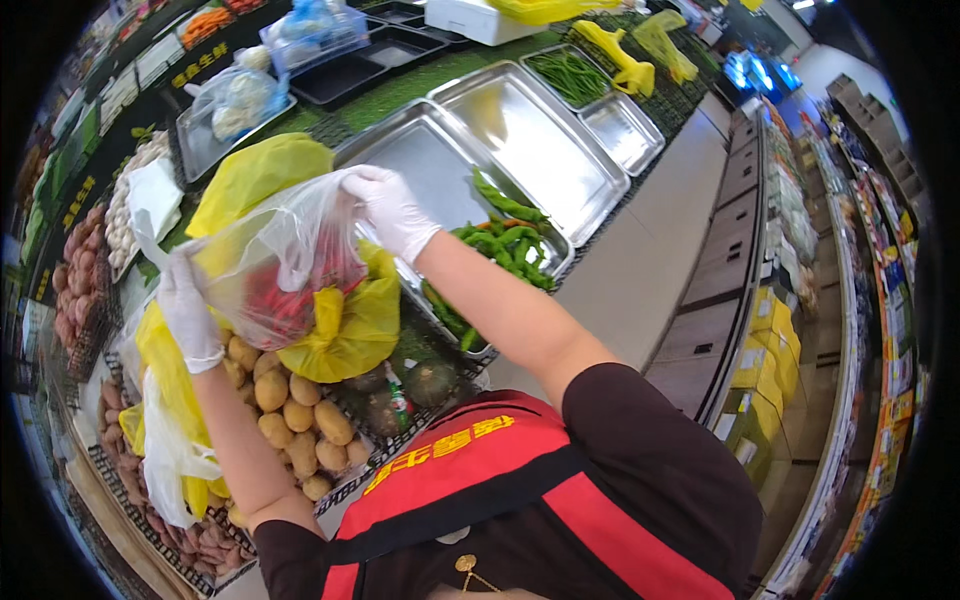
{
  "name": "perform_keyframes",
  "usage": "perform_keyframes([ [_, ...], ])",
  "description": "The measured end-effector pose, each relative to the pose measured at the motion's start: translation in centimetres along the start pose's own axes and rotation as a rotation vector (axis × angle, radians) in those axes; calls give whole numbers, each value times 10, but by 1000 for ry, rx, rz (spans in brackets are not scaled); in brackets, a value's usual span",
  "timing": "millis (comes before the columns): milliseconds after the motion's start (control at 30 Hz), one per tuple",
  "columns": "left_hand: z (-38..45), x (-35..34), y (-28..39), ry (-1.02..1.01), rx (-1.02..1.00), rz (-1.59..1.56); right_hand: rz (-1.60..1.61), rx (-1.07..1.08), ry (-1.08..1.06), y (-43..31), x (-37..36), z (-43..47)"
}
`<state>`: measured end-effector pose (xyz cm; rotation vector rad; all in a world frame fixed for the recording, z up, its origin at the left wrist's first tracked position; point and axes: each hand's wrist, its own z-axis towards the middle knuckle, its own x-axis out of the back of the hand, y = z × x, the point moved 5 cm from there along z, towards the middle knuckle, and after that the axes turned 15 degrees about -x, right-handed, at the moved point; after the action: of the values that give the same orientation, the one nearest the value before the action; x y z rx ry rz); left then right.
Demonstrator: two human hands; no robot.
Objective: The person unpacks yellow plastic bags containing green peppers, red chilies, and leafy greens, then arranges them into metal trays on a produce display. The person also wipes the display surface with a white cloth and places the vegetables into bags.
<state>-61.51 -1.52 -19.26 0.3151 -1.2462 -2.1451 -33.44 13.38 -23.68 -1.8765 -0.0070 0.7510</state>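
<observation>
A clear plastic bag [262,232] is stretched between my two hands, both in white gloves. My left hand [184,311] grips its left side, beside a handle loop. Pinched in the fingers of my right hand [390,206] is the upper right edge of the bag. Red produce, which looks like chili peppers [289,296], shows through the film at the bottom. A knotted yellow plastic bag [345,337] sits just below, and another yellow bag [259,176] lies behind. Potatoes [300,420] are heaped under my left forearm.
Metal trays [536,139] stand on the right of the stall, one with green peppers [510,247], a smaller one with green beans [568,75]. Yellow and white bags [169,427] hang at the left. Garlic [124,199] and onions [79,281] lie beyond. Shelving [697,330] lines the aisle.
</observation>
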Motion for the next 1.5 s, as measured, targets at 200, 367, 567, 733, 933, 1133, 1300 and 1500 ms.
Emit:
perform_keyframes([
  [200,35,-115,128,-185,-243,102,9,26,-108,-44,80,-35],
  [367,27,-243,228,-365,-262,-33,-79,124,-84,-140,168,-102],
  [567,-14,-401,277,-431,-243,-98,-782,652,142,-220,260,-213],
  [733,-58,-539,270,-536,-241,-153,-552,534,318,-278,408,-254],
  [933,-97,-681,230,-813,-297,-42,-349,439,554,-324,558,-272],
  [1133,-112,-807,164,-756,257,-644,-59,295,431,-365,663,-240],
  [1300,-110,-877,156,-593,397,-905,-351,372,416,-421,736,-192],
  [1500,-119,-922,145,-446,334,-705,-1181,456,494,-477,777,-143],
])
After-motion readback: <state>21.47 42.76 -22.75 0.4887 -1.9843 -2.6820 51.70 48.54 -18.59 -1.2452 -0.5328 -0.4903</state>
